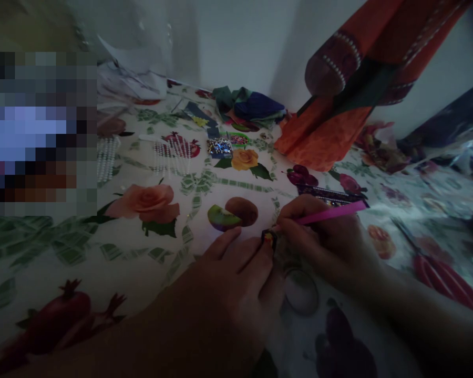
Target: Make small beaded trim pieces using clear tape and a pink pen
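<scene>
My left hand [236,283] lies low over the printed tablecloth, its fingers closed around a small dark piece [269,242] with yellow and red spots. In my right hand [323,236] is a slim pink pen-like stick [331,212], gripped like a pencil. Its lower end meets the dark piece between my two hands; the exact contact is too dim to make out. Just beyond my right hand lies a dark decorated trim strip [331,195], partly covered by that hand.
Scissors [437,270] with red handles lie at the right. Further back are a tray of shiny stones [219,147], a green dish [238,139] of beads, and white bead strands [173,153]. An orange garment [323,131] and bundled dark cloth [256,106] stand near the wall.
</scene>
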### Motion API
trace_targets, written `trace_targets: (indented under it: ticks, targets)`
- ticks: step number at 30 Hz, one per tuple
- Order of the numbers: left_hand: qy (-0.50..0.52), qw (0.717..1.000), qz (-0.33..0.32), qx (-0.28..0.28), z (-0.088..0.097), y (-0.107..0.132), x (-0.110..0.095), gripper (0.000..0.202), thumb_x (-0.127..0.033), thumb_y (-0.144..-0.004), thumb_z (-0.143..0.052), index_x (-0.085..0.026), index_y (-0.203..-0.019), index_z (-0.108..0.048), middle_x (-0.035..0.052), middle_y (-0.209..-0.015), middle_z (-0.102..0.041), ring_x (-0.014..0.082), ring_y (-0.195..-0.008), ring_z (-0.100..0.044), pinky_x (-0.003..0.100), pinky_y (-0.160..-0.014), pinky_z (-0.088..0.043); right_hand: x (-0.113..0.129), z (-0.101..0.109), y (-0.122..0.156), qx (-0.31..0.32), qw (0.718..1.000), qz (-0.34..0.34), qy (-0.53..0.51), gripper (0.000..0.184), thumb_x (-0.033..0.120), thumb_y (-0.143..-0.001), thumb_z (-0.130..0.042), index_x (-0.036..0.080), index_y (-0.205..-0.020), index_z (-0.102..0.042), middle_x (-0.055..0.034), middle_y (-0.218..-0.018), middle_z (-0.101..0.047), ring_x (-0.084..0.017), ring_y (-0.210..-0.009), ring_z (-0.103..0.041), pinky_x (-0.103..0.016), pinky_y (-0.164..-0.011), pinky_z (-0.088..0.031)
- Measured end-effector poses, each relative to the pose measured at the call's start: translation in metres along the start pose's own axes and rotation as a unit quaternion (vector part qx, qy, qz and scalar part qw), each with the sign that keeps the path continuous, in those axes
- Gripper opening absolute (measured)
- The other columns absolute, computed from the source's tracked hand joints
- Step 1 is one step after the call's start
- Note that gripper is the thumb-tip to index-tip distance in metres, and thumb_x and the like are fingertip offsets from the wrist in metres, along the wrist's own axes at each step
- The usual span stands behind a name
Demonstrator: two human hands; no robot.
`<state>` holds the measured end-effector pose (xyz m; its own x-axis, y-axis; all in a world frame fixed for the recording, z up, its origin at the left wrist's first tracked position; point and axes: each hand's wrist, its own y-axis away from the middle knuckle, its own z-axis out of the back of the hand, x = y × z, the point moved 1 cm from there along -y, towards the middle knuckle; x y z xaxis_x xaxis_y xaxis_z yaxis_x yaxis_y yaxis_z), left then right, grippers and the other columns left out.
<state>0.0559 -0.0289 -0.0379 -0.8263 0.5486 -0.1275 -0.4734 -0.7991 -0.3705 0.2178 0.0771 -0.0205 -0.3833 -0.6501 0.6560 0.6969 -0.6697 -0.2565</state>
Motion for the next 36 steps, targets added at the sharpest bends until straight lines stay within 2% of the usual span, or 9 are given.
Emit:
trace_targets:
  ticks: [15, 21, 30, 33, 34, 36]
  targets:
    - [-0.004, 1.0, -0.016, -0.002, 0.001, -0.001, 0.0, 0.042, -0.012, -0.1, -0.029, -0.011, -0.122, -0.065, 0.0127, -0.122, -0.069, 0.0275, -0.114, -0.062, 0.047, -0.101, -0.048, 0.001, -0.002, 0.001, 0.013, 1.0, -0.003, 0.012, 0.007, 0.015, -0.094, -0.057, 0.021, -0.091, -0.06, 0.0032, -0.076, -0.057, -0.01, -0.062, -0.052, -0.025, -0.056, -0.04]
    - [-0.001, 1.0, -0.02, 0.0, 0.001, 0.0, 0.004, 0.041, -0.013, -0.099, -0.03, -0.012, -0.122, -0.065, 0.0122, -0.121, -0.069, 0.0279, -0.113, -0.063, 0.047, -0.1, -0.05, 0.001, -0.001, 0.001, 0.009, 1.0, -0.002, -0.015, 0.009, 0.015, -0.095, -0.056, 0.021, -0.089, -0.059, 0.0022, -0.081, -0.059, -0.011, -0.068, -0.054, -0.025, -0.059, -0.043]
    - [0.001, 1.0, -0.002, 0.007, 0.002, 0.0, 0.001, 0.04, -0.013, -0.1, -0.031, -0.012, -0.122, -0.064, 0.013, -0.128, -0.066, 0.0272, -0.117, -0.061, 0.047, -0.103, -0.047, 0.0, 0.002, 0.001, -0.027, 0.999, -0.017, -0.024, 0.008, 0.019, -0.097, -0.055, 0.022, -0.09, -0.059, 0.001, -0.083, -0.06, -0.012, -0.072, -0.057, -0.025, -0.06, -0.045]
    - [-0.007, 1.0, -0.003, -0.004, 0.001, 0.0, 0.001, 0.041, -0.013, -0.101, -0.03, -0.012, -0.12, -0.066, 0.0126, -0.124, -0.067, 0.0271, -0.115, -0.061, 0.047, -0.102, -0.046, 0.001, 0.004, 0.003, -0.038, 0.999, -0.015, -0.016, 0.008, 0.018, -0.096, -0.056, 0.022, -0.091, -0.06, 0.0013, -0.082, -0.061, -0.012, -0.07, -0.058, -0.025, -0.059, -0.045]
    - [-0.002, 1.0, -0.02, -0.013, 0.0, 0.0, 0.001, 0.042, -0.014, -0.101, -0.028, -0.012, -0.118, -0.067, 0.0121, -0.121, -0.068, 0.0267, -0.113, -0.061, 0.046, -0.102, -0.046, 0.001, 0.005, 0.004, -0.047, 0.999, -0.011, -0.013, 0.008, 0.018, -0.096, -0.056, 0.022, -0.09, -0.06, 0.0011, -0.082, -0.061, -0.012, -0.07, -0.059, -0.025, -0.059, -0.046]
    - [-0.005, 1.0, -0.01, -0.016, 0.0, -0.001, 0.004, 0.041, -0.013, -0.101, -0.029, -0.012, -0.114, -0.068, 0.0117, -0.118, -0.07, 0.0268, -0.111, -0.062, 0.047, -0.102, -0.045, 0.004, 0.008, 0.007, -0.075, 0.997, -0.001, -0.008, 0.008, 0.017, -0.095, -0.058, 0.022, -0.089, -0.061, 0.0007, -0.083, -0.062, -0.012, -0.07, -0.06, -0.025, -0.057, -0.046]
